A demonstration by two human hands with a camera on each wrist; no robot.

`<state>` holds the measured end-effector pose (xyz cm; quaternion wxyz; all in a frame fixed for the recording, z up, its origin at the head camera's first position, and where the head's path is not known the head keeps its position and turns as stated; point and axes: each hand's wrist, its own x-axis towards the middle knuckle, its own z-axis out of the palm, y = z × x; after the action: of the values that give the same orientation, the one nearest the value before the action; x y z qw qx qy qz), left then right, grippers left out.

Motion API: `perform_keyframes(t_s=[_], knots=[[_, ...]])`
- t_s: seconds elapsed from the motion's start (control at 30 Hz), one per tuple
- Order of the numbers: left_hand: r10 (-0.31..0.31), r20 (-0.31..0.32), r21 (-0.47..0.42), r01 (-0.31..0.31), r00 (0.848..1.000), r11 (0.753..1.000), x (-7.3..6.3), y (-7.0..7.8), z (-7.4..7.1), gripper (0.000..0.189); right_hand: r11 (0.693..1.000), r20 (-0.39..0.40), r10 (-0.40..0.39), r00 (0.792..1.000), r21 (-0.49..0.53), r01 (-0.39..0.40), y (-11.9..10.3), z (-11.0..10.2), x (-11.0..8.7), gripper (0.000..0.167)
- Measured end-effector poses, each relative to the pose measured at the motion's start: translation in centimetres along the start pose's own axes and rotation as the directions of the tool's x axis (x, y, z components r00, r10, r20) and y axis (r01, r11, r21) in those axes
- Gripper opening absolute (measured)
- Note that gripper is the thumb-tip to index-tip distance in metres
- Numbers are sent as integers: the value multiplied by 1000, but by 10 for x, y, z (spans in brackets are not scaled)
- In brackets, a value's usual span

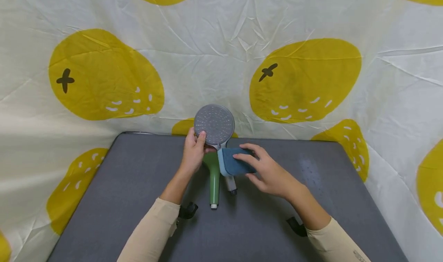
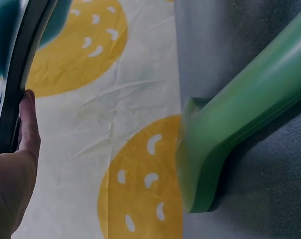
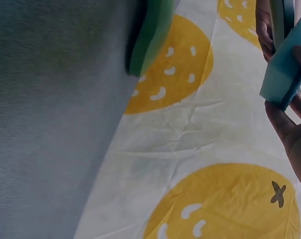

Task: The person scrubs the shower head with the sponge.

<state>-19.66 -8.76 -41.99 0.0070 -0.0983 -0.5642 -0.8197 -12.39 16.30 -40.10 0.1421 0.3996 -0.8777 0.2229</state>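
One grey shower head [image 1: 216, 120], one blue sponge [image 1: 233, 167]

Left hand [image 1: 192, 154], at the shower head's eight o'clock: fingers clamped on its rim. At six o'clock, one green object [image 1: 214, 185] lies on the surface [image 1: 131, 185], its bent end clearer in the left wrist view. At five o'clock, the right hand [image 1: 270, 172] pinches the sponge between its fingers.

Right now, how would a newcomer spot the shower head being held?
Find the far edge of the dark grey table. There, the left hand holds the shower head, its round face above the blue sponge in the right hand. Its grey colour sets it apart from the white-tipped green handle nearby.
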Motion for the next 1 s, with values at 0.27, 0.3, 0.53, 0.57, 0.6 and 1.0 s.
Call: perform_keyframes(t_s=[0.27,0.3,0.53,0.57,0.6,1.0], knots=[[-19,-123,-57,12,992,998,2,0,1,32,996,52,-2,999,88,-3,-14,6,-26,69],[-30,-136,-62,22,990,998,2,2,1,32,995,50,-1,999,96,-4,-15,7,-28,69],[-92,-159,-105,75,983,992,1,6,4,33,995,9,-11,1000,100,10,-18,12,-25,68],[-96,-158,-110,79,983,991,0,6,4,33,995,6,-8,1000,99,7,-18,12,-24,68],[-99,-159,-117,81,982,990,0,7,4,33,995,-1,-5,1000,96,5,-17,13,-22,68],[-33,-67,-91,26,997,995,-7,7,5,63,992,-64,96,993,86,-90,-11,24,-2,65]])
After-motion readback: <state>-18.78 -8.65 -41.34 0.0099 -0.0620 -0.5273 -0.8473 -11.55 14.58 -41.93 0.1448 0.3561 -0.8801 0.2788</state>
